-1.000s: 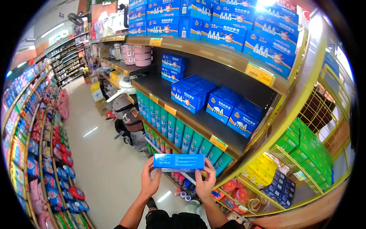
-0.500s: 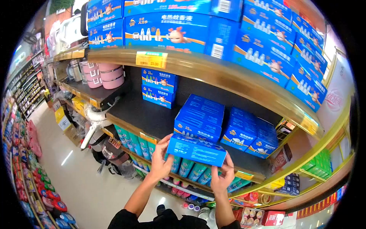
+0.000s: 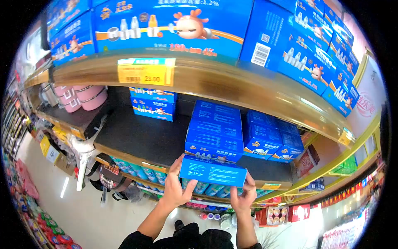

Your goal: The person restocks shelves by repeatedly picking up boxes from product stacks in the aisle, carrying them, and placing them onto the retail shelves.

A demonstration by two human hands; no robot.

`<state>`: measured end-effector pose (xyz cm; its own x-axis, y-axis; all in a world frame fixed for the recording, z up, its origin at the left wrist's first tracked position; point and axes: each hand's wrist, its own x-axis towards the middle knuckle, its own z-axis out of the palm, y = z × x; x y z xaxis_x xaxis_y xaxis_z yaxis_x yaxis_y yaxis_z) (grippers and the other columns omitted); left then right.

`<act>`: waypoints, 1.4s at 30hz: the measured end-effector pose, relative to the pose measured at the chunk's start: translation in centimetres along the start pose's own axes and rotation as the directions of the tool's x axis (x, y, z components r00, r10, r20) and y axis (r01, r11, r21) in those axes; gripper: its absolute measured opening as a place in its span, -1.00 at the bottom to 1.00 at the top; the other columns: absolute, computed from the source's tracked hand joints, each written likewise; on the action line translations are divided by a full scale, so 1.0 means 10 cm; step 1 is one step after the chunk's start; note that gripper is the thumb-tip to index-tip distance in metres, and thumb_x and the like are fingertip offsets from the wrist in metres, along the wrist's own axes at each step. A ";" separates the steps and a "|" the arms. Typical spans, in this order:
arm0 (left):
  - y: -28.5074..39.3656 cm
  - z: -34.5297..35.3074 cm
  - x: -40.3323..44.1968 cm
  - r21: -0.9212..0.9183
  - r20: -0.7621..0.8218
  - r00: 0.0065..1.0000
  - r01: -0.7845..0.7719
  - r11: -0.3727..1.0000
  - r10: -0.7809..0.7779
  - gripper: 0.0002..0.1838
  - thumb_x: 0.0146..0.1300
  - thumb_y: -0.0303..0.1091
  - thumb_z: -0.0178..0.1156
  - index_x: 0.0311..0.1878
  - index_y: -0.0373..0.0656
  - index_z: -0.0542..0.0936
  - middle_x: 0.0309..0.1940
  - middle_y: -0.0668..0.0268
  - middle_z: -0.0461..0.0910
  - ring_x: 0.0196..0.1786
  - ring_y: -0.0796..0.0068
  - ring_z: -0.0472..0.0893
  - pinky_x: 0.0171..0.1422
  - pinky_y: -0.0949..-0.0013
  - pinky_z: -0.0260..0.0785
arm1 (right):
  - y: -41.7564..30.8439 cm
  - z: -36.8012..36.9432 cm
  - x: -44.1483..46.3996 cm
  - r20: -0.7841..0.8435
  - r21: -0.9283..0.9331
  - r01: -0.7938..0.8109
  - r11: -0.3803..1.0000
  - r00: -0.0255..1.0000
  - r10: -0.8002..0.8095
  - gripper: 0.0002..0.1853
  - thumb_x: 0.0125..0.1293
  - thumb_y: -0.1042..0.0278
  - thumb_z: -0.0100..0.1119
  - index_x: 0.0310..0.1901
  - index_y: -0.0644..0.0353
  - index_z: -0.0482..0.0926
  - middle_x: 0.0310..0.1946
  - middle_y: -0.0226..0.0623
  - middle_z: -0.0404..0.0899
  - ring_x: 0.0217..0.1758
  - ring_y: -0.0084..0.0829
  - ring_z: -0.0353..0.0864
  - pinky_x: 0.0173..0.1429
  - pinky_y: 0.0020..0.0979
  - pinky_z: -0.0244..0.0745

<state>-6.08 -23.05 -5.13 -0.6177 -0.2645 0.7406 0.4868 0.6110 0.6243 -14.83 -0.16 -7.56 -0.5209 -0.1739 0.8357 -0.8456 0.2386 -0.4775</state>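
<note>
Blue cardboard fills our grip: we hold the printed box (image 3: 213, 171) between our two hands, in front of the lower shelf (image 3: 132, 139), with its text side facing us and its right end slightly lower. Our left hand (image 3: 176, 191) wraps the left end, fingers up at the corner and thumb near the lower edge. Our right hand (image 3: 243, 197) pinches the opposite end, fingers curled round the corner and thumb underneath. Both sets of fingers are closed around the carton rather than spread.

Directly beyond it sits the nearest stack of blue boxes (image 3: 214, 139); we cannot tell whether the two touch. We judge that light, even pressure at the ends suits thin card, since squeezing could dent the corners. Raising the right end a little would level it. With the upper shelf's edge (image 3: 232, 97) overhanging behind, small, low movements seem safest, knuckles clear of the stack.
</note>
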 end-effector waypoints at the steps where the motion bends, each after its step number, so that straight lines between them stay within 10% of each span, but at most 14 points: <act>1: 0.01 0.00 0.00 0.030 0.010 0.999 0.036 0.999 -0.036 -0.29 0.28 -0.24 0.29 0.29 -0.55 0.23 0.30 -0.33 0.34 0.40 -0.16 0.35 0.47 -0.02 0.16 | -0.03 -0.01 0.01 0.032 -0.005 -0.038 0.999 0.999 0.038 -0.67 0.18 0.66 0.33 -0.15 0.28 0.33 0.22 0.29 0.45 0.21 -0.09 0.59 0.26 -0.20 0.48; 6: 0.00 -0.02 0.11 0.158 0.056 0.986 0.146 0.977 -0.157 -0.36 0.39 -0.20 0.21 0.33 -0.49 0.26 0.25 -0.25 0.39 0.28 -0.21 0.45 0.34 -0.03 0.28 | -0.14 0.06 0.21 0.019 0.005 -0.170 0.985 0.985 0.170 -0.69 0.25 0.62 0.32 -0.17 0.29 0.31 0.12 0.28 0.55 -0.09 -0.22 0.76 -0.14 -0.41 0.64; 13: -0.06 0.04 0.25 0.256 0.035 0.987 0.145 0.956 -0.160 -0.34 0.44 -0.17 0.15 0.37 -0.47 0.19 0.30 -0.29 0.32 0.23 -0.22 0.50 0.27 0.00 0.37 | -0.26 -0.03 0.40 0.148 -0.157 -0.347 0.925 0.917 0.370 -0.68 0.28 0.54 0.33 -0.18 0.31 0.30 0.05 0.25 0.60 -0.16 -0.18 0.78 -0.19 -0.35 0.66; 23: 0.10 0.15 0.25 0.063 -0.049 0.948 0.319 0.946 -0.316 -0.38 0.48 -0.34 0.08 0.47 -0.35 0.10 0.11 -0.23 0.52 0.02 -0.04 0.65 0.15 0.13 0.45 | -0.11 -0.06 0.46 0.211 0.068 -0.372 0.926 0.912 0.351 -0.73 0.30 0.50 0.32 -0.19 0.31 0.35 0.10 0.21 0.58 -0.19 -0.23 0.79 -0.22 -0.36 0.68; 24: 0.09 0.21 0.23 0.013 -0.092 0.957 0.277 0.961 -0.275 -0.47 0.52 -0.29 0.04 0.43 -0.26 0.19 0.08 -0.08 0.53 0.03 0.21 0.56 0.21 0.22 0.36 | -0.07 -0.09 0.50 0.243 0.074 -0.357 0.931 0.912 0.330 -0.74 0.30 0.49 0.32 -0.19 0.32 0.38 0.10 0.20 0.58 -0.19 -0.23 0.79 -0.22 -0.36 0.68; 29: -0.02 0.19 0.18 0.209 -0.045 0.983 0.184 0.961 -0.178 -0.52 0.53 -0.26 0.01 0.42 -0.15 0.25 0.08 0.05 0.53 0.05 0.28 0.53 0.24 0.24 0.33 | -0.01 -0.19 0.53 0.345 0.196 -0.344 0.918 0.901 0.264 -0.76 0.30 0.45 0.31 -0.18 0.37 0.44 -0.02 0.10 0.63 -0.17 -0.05 0.76 -0.18 -0.23 0.67; 42: 0.30 0.09 0.26 0.186 -0.004 0.941 0.334 0.924 -0.339 -0.53 0.47 -0.40 0.08 0.40 -0.14 0.30 -0.09 0.02 0.62 -0.14 0.34 0.60 0.01 0.29 0.43 | 0.00 -0.18 0.53 0.375 -0.016 -0.245 0.969 0.897 0.233 -0.79 0.36 0.38 0.23 -0.14 0.29 0.42 -0.38 0.14 0.63 -0.27 0.18 0.64 -0.23 -0.01 0.49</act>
<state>-6.84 -21.22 -1.55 -0.7435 -0.4590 0.4863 0.1287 0.6155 0.7776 -17.39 0.68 -2.59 -0.7079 -0.4585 0.5372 -0.6905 0.2892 -0.6630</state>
